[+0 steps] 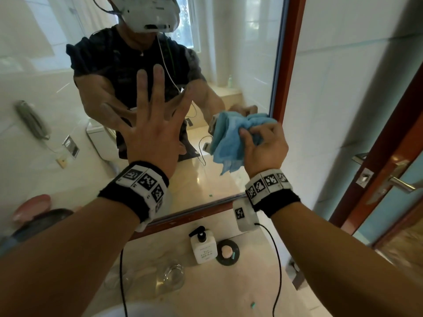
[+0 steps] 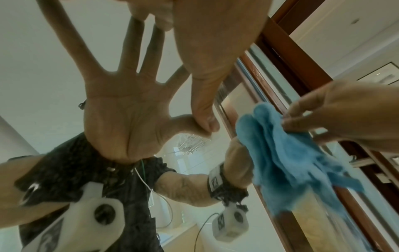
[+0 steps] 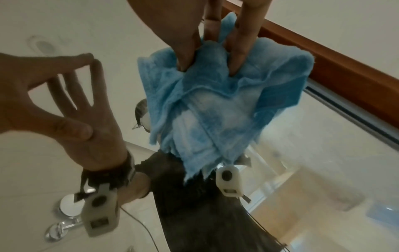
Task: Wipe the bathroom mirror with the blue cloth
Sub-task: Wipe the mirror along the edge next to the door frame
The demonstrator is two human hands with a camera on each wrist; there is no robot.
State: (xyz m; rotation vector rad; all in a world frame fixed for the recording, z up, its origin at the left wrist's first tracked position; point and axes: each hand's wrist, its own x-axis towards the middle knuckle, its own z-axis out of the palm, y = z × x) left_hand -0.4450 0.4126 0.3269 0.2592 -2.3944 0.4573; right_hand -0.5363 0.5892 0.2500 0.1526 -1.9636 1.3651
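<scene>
The mirror (image 1: 45, 88) has a red-brown wooden frame (image 1: 288, 65). My left hand (image 1: 151, 124) is flat on the glass with its fingers spread and holds nothing; its reflection meets it palm to palm. My right hand (image 1: 263, 145) grips the bunched blue cloth (image 1: 229, 143) at the mirror's lower right, close to the frame. In the right wrist view my fingers (image 3: 185, 51) dig into the blue cloth (image 3: 215, 105), and its loose end hangs down. The left wrist view shows the blue cloth (image 2: 291, 153) right up against the glass beside the frame.
Below the mirror, a beige counter (image 1: 229, 298) carries a white pump bottle (image 1: 203, 249), a dark round dish (image 1: 227, 252) and a clear glass (image 1: 170, 276). A pink soap dish (image 1: 32, 207) sits at the left. A door with a metal handle (image 1: 400, 184) stands at the right.
</scene>
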